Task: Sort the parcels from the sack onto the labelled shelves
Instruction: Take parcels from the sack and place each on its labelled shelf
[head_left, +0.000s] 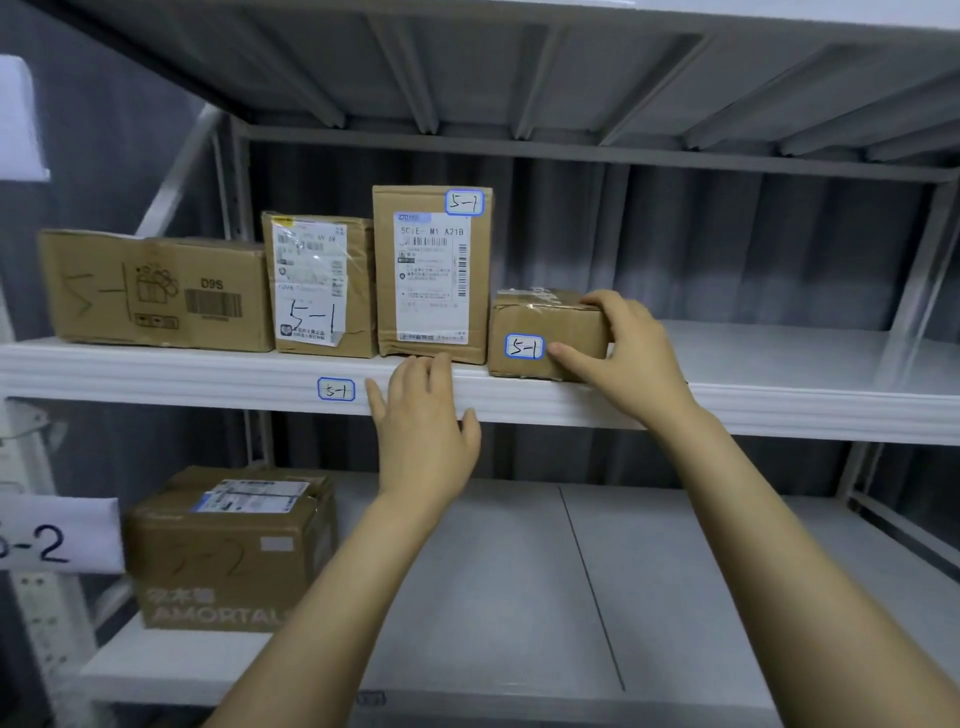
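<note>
We seat the small parcel on the 5-1 shelf.

Our right hand grips it, fingers over the top and thumb on the front. Our left hand rests spread on the shelf lip. The parcel sits at the front edge, touching the tall box. Letting go now could tip it off. Its sticker, the shelf tag and the neighbours read "5-1". Other print reads "D9S", "A21B" and, below, "AMORTAL".
</note>
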